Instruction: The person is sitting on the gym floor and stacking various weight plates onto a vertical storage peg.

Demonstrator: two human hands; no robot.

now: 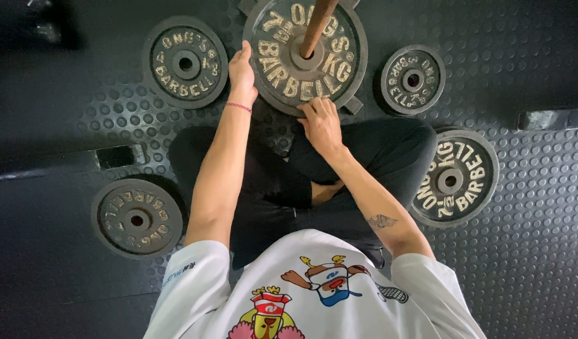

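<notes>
Gripping the big iron weight plate at the top centre of the frame, I have a hand on each side of its lower half. My left hand sits flat against the plate's left rim, fingers pointing up the frame along the edge, a red string bracelet on the wrist just below. My right hand is clamped over the bottom rim, fingers curled onto the raised lip, so both hands are closed on the plate rather than resting loose.

The plate lies straight ahead of my crossed legs, flat on the studded rubber floor, and a rusty bar runs through its centre hole, leaning up and out of the top edge of the frame. That bar is the axis: the plate can only slide along it or spin around it. Both hands are in contact, the right nearer my body, the left farther up the rim.

Smaller plates lie around me: one at upper left, a little one at upper right, one at right, one at lower left. None touches the big plate.
</notes>
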